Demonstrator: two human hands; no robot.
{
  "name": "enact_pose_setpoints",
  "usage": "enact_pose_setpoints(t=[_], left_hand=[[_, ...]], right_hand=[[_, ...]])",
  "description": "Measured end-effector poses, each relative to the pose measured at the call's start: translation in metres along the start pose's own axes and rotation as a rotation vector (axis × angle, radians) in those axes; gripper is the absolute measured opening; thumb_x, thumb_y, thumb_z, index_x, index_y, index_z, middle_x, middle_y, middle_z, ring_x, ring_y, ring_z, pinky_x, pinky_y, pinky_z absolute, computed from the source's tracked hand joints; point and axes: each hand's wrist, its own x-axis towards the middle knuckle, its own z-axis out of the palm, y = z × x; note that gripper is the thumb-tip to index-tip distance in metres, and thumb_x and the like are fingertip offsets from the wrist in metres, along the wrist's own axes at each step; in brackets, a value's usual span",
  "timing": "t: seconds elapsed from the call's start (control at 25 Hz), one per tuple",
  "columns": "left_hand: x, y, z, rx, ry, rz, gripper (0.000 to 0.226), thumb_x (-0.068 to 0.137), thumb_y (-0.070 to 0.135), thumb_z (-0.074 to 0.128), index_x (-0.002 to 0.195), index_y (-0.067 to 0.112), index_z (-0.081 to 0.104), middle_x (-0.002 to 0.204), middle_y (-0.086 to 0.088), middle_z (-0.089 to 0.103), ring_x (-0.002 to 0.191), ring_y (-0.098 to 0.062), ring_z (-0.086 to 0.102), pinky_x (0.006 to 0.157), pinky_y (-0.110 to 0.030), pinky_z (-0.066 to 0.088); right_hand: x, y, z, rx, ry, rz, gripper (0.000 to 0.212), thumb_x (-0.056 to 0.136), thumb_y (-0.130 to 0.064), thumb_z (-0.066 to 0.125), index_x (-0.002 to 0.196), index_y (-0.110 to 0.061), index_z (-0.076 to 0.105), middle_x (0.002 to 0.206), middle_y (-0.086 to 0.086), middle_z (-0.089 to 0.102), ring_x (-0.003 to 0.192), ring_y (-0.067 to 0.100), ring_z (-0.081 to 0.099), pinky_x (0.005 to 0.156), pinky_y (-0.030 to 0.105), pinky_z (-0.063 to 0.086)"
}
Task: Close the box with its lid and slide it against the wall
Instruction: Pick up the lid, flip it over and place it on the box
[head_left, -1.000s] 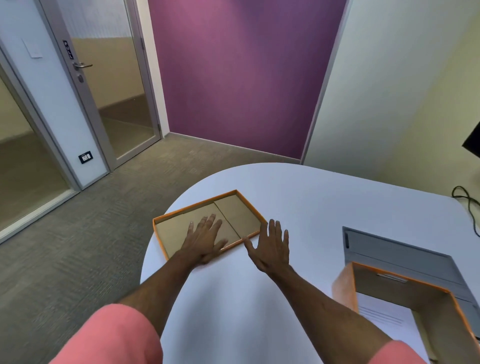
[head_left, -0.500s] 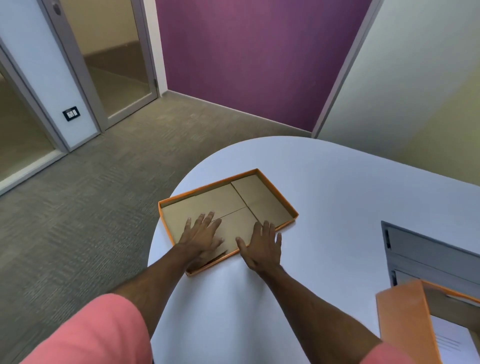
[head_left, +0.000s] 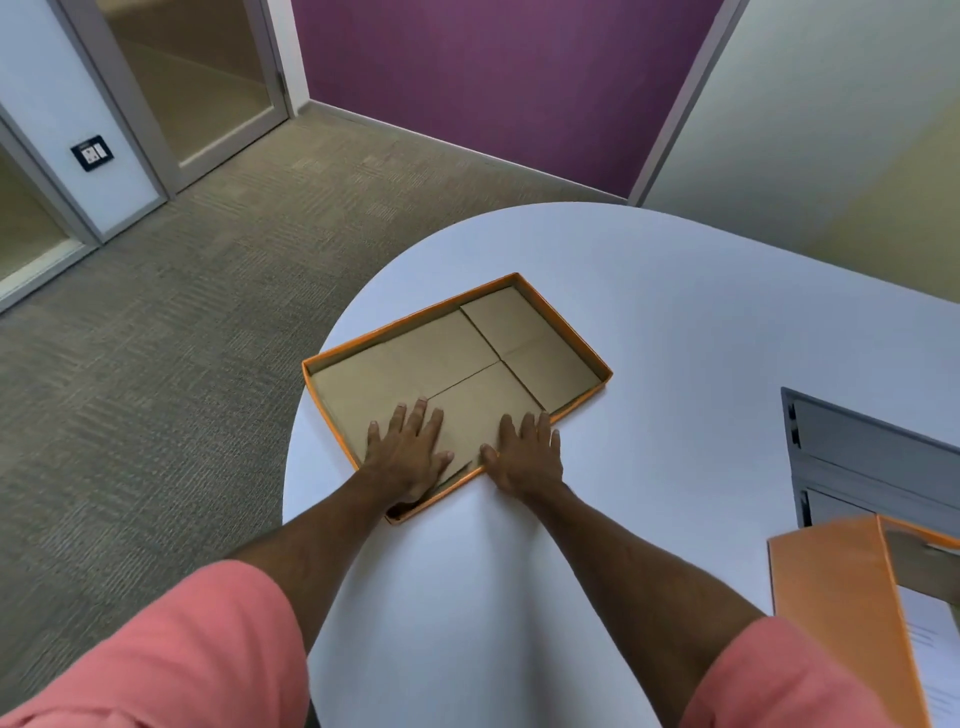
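White laminate tabletop (head_left: 649, 364), rounded at its far-left end, is carrying everything. Orange-rimmed shallow cardboard lid (head_left: 452, 364) is lying inside-up at that rounded end, its left corner just overhanging the edge. Orange cardboard box (head_left: 852, 613), open-topped with white printed sheets inside, is standing at the right edge of view, well apart from the lid. Grey flat metal-looking case (head_left: 872, 447) is lying just behind the box.

Left hand (head_left: 408, 454) is lying flat, fingers spread, palm down inside the lid near its near corner; it is grasping nothing. Right hand (head_left: 527, 454) is likewise flat and released, fingertips reaching over the lid's near rim, palm on the tabletop.

Judgement: step in hand is taking up the lid. Doing it well is meaning curling fingers under the near rim on both sides, lifting it level, turning it rim-down, then carrying it right and lining its corners up over the box before pressing. Thin card is likely flexing, so two-handed support is advisable.

Obstacles: the grey case is sitting between box and pale wall (head_left: 831, 156), possibly blocking the slide. Overhanging lid corner is risking a tip off the tabletop if pushed left.
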Motion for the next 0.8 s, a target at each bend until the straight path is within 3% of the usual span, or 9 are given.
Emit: enact_pose_setpoints(t=[0.24,0.48,0.64,0.8], left_hand=[[-0.014,0.049,-0.006,0.236,0.050,0.067,0.069,0.093,0.058,0.032,0.144,0.011,0.030,0.150,-0.018,0.031,0.128,-0.037,0.039,0.102,-0.050,0.034],[-0.007,0.062,-0.015,0.345,0.062,0.262,0.060,0.095,0.055,0.032,0.132,0.010,0.047,0.134,-0.017,0.050,0.120,-0.032,0.050,0.102,-0.049,0.036],[0.016,0.026,-0.050,0.191,0.169,0.170,0.058,0.094,0.051,0.040,0.139,0.013,0.039,0.145,-0.013,0.042,0.131,-0.030,0.042,0.106,-0.046,0.038],[0.025,-0.009,-0.057,-0.071,0.122,-0.085,0.076,0.093,0.052,0.045,0.151,0.010,0.017,0.160,-0.017,0.016,0.147,-0.034,0.020,0.117,-0.051,0.026]], right_hand=[[0.001,0.047,-0.012,-0.147,-0.106,-0.046,0.062,0.099,-0.039,0.031,0.154,-0.020,0.009,0.163,0.016,0.000,0.149,0.037,-0.015,0.117,0.060,-0.008],[-0.006,0.073,-0.023,-0.206,-0.131,-0.046,0.062,0.099,-0.029,0.032,0.154,-0.019,0.006,0.163,0.017,-0.004,0.149,0.036,-0.016,0.116,0.060,-0.011],[-0.014,0.071,-0.028,0.109,0.198,0.054,0.062,0.093,-0.027,0.050,0.146,-0.006,0.026,0.156,0.021,0.022,0.144,0.036,0.024,0.117,0.047,0.026],[-0.020,0.062,-0.028,0.393,0.156,0.284,0.068,0.094,-0.018,0.054,0.148,0.002,0.018,0.155,0.022,0.023,0.142,0.037,0.029,0.112,0.043,0.035]])
